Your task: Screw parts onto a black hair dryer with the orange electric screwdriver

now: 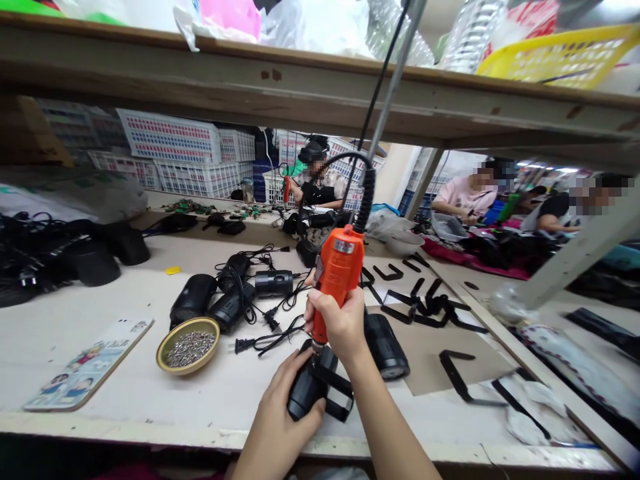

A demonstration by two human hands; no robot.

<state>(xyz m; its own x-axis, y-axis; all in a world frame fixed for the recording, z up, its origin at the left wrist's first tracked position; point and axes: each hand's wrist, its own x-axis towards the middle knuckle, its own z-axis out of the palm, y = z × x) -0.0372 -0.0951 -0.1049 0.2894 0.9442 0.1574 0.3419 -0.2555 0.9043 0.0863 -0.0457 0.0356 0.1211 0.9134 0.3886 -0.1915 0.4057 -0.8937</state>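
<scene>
The right hand is gripping the orange driver, fingers wrapped tight, bit down onto the black unit that the left hand is clasping beneath, likely screwing on its bracket, needing steady downward pressure.

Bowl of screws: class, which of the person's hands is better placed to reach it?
Probably the left hand. It rests on the black housing, on the same side as the bowl of screws. The right hand grips the orange electric screwdriver.
</scene>
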